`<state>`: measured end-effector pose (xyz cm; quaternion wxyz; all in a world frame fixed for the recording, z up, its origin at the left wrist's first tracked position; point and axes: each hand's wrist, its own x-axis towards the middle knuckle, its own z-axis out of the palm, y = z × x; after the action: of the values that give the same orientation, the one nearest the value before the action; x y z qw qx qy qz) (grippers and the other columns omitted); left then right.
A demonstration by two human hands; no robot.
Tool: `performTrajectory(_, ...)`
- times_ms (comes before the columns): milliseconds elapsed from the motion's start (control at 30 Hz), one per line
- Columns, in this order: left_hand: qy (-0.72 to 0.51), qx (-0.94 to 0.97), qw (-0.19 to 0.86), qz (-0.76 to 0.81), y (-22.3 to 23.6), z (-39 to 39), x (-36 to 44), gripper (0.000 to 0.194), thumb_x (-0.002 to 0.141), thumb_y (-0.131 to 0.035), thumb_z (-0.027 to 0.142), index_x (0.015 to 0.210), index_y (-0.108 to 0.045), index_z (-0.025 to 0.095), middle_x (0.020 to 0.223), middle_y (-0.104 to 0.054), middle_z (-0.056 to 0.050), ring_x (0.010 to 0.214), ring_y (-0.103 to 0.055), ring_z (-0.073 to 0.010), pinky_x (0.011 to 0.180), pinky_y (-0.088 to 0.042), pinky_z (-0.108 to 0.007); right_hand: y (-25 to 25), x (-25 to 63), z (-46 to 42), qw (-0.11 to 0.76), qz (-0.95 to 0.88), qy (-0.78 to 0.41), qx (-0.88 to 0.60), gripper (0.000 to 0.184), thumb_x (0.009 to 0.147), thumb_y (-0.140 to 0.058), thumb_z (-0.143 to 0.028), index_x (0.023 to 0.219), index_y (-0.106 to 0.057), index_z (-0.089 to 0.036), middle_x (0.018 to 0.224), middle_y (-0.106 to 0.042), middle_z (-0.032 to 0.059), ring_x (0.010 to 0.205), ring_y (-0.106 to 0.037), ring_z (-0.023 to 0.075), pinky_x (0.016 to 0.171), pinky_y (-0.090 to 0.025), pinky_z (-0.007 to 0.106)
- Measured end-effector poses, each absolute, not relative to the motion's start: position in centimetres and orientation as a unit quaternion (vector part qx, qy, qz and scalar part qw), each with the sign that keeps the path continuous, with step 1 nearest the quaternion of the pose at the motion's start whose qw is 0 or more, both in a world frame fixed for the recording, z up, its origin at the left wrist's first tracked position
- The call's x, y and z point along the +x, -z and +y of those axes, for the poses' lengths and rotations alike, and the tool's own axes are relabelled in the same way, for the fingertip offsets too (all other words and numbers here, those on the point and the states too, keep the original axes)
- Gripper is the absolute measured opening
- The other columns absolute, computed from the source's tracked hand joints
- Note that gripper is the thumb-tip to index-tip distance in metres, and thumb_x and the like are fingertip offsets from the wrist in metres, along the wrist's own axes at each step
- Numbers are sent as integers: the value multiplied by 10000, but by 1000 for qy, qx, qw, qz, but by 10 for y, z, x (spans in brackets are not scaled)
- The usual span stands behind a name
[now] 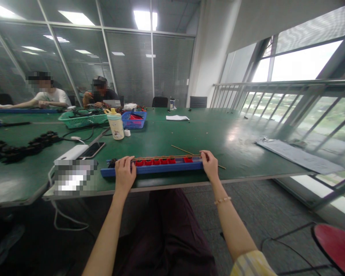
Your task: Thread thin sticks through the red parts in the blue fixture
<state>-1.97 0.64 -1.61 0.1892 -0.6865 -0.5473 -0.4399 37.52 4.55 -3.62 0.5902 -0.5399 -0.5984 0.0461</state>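
Note:
A long blue channel (161, 168) lies near the table's front edge, with several red pieces (163, 161) in a row inside it. Along its back side runs a thin tan rod (161, 157), stretching between both hands. My left hand (125, 174) is closed over the left part of the channel, fingertips close to the rod's left end. At the channel's right end, my right hand (209, 165) pinches the rod between thumb and fingers. Some black part (112, 163) sits in the channel left of my left hand. Behind, another thin rod (179, 148) lies slanted on the table.
Left of the channel are a phone (94, 150), a white power bank (71, 153) and cables. Beyond stand a cup (115, 124), a green basket (83, 120) and a blue basket (135, 122). A clipboard (299, 155) lies right. Two people sit at the far left.

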Motion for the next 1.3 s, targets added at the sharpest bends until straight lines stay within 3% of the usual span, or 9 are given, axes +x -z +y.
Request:
performTrajectory(167,442,-696,181,-535,16,7,-20,248,917,-419,242,1078,-598,181,1114,-606,-130,1109,-521,-272,1015,-398,-443,35,373,41,605,-593,-57,-529,438,962,-373,-529,1093,-624,-195,832,-674,51,788,-636,201,793,-475,327)
performTrajectory(400,443,-698,175,-535,14,6,-19,205,912,-427,239,1023,-593,188,1082,-619,-121,1084,-530,-269,1003,-398,-438,29,372,37,583,-616,-53,-526,446,973,-337,-544,857,-622,-221,849,-664,52,850,-616,205,819,-458,314)
performTrajectory(833,447,-697,180,-530,16,8,-19,197,923,-421,237,1020,-583,181,1058,-629,-120,1054,-552,-263,992,-413,-441,35,374,42,616,-574,-34,-538,438,976,-319,-499,842,-618,-208,820,-653,53,808,-607,197,789,-451,314)
performTrajectory(1300,438,-698,176,-539,18,9,-21,212,913,-413,239,1029,-583,189,1044,-630,-117,1036,-549,-272,988,-406,-446,44,385,47,664,-444,31,-601,528,966,-281,-561,821,-627,-190,802,-670,98,785,-608,219,771,-442,335)
